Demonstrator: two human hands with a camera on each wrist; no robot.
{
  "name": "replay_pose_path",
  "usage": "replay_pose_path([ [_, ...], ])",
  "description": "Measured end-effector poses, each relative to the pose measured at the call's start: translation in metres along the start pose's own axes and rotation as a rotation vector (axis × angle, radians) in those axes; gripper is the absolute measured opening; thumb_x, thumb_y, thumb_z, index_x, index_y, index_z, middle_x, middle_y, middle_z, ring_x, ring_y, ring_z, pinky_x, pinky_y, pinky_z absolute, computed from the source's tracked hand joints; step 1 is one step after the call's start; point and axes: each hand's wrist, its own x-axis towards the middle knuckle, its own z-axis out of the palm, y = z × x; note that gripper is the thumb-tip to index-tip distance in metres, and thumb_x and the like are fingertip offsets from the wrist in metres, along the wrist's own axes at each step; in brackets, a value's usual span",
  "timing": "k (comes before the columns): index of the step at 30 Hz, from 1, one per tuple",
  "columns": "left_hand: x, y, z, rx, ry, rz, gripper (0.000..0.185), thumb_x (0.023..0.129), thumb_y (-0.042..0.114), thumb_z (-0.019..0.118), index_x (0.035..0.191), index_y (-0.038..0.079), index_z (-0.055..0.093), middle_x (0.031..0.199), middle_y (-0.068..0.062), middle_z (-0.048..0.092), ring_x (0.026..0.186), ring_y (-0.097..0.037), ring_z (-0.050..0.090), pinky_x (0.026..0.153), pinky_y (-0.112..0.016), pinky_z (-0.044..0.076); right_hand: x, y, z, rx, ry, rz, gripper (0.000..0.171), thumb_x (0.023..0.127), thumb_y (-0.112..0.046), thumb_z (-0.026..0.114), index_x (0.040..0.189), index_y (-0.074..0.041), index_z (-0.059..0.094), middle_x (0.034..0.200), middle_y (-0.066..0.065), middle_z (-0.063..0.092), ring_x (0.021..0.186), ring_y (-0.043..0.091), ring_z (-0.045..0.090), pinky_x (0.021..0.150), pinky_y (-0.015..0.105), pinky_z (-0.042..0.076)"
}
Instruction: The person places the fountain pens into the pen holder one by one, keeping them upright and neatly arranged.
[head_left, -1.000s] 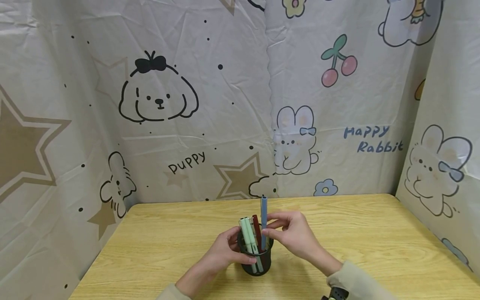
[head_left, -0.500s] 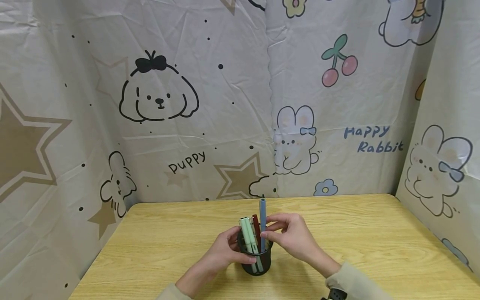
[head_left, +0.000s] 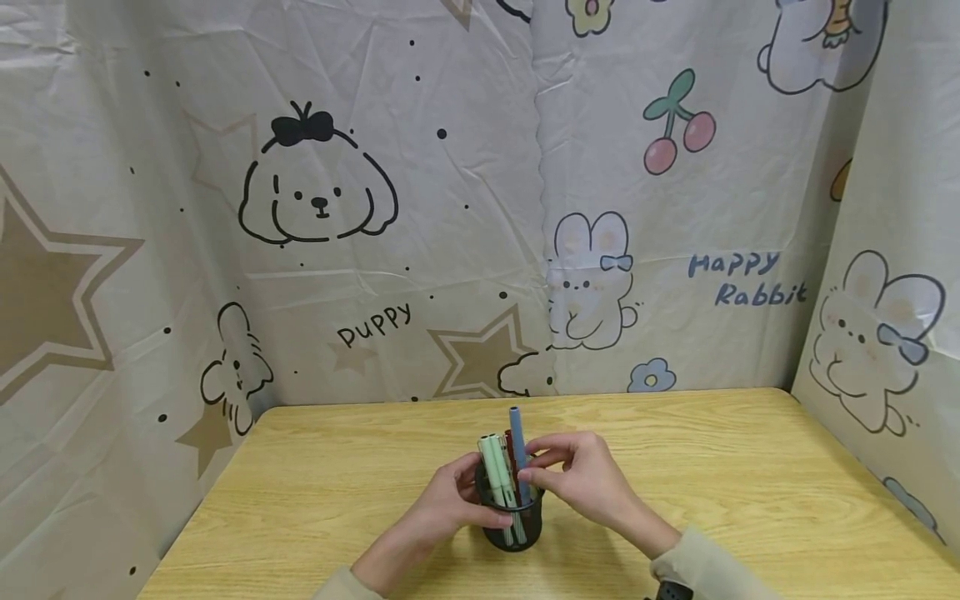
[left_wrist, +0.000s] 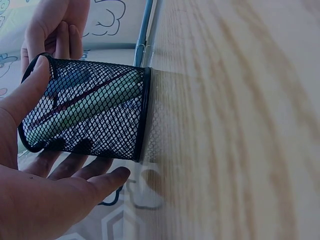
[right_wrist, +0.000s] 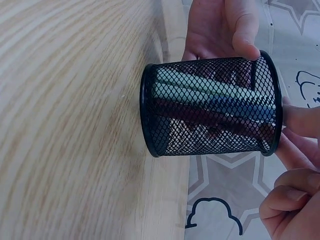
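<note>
A black mesh pen holder [head_left: 510, 533] stands upright on the wooden table. Two pale green pens [head_left: 493, 467] and a dark red pen [head_left: 510, 446] lean inside it. My left hand [head_left: 442, 504] grips the holder from the left, its thumb near the rim, as the left wrist view also shows. Between the thumb and fingers of my right hand [head_left: 588, 475] is a blue pen [head_left: 516, 433], pinched above the rim. Its lower part is inside the holder, seen through the mesh [right_wrist: 215, 110] in the right wrist view.
The wooden table [head_left: 345, 458] extends around the holder on both sides. A pale cloth curtain [head_left: 450, 208] with cartoon prints hangs behind the table's back edge and at both sides.
The blue pen has moved lower into the holder and now tilts to the left, with my right hand slightly lower. My left hand and the holder stay in place.
</note>
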Motion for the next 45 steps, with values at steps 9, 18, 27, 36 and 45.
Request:
replay_pose_path([
  [9,0.0,0.002,0.002,0.024,0.029,-0.033,0.083,0.079,-0.001,0.091,0.152,0.006,0.052,0.132,-0.01,0.068,0.122,-0.028,0.065,0.106,-0.043,0.052,-0.006,0.0,-0.014,-0.037,0.068,-0.047,0.012,0.088,-0.021,0.088,0.096,-0.014,0.083,0.093,-0.006,0.078,0.084,0.012,0.07,0.06,0.023,0.043],
  [18,0.001,0.002,0.002,0.028,0.042,-0.039,0.084,0.078,-0.002,0.092,0.152,0.004,0.052,0.132,-0.011,0.068,0.121,-0.028,0.066,0.105,-0.043,0.053,-0.016,0.013,-0.044,-0.137,0.095,-0.016,0.008,0.089,-0.017,0.087,0.094,-0.018,0.082,0.081,-0.012,0.074,0.069,0.013,0.061,0.055,0.024,0.04],
  [27,0.001,0.002,0.001,0.029,0.041,-0.05,0.086,0.078,-0.002,0.092,0.153,0.005,0.051,0.133,-0.011,0.067,0.122,-0.029,0.065,0.105,-0.044,0.052,-0.032,0.033,-0.075,-0.265,0.08,0.021,0.013,0.089,-0.024,0.087,0.099,-0.016,0.082,0.081,-0.015,0.073,0.074,0.011,0.062,0.059,0.026,0.044],
  [36,0.001,0.0,-0.001,0.029,0.04,-0.046,0.087,0.078,-0.001,0.092,0.154,0.005,0.05,0.134,-0.011,0.067,0.123,-0.029,0.065,0.106,-0.044,0.052,-0.043,0.046,-0.093,-0.359,0.003,0.083,0.02,0.089,-0.023,0.088,0.104,-0.012,0.082,0.082,-0.016,0.072,0.089,0.012,0.066,0.079,0.041,0.053],
  [45,0.001,0.001,0.001,0.042,0.05,-0.05,0.088,0.077,-0.001,0.092,0.154,0.005,0.05,0.132,-0.01,0.067,0.121,-0.028,0.065,0.105,-0.044,0.052,-0.048,0.056,-0.107,-0.432,-0.092,0.088,0.023,0.086,-0.026,0.09,0.102,-0.014,0.081,0.08,-0.018,0.068,0.09,0.012,0.064,0.079,0.042,0.054],
])
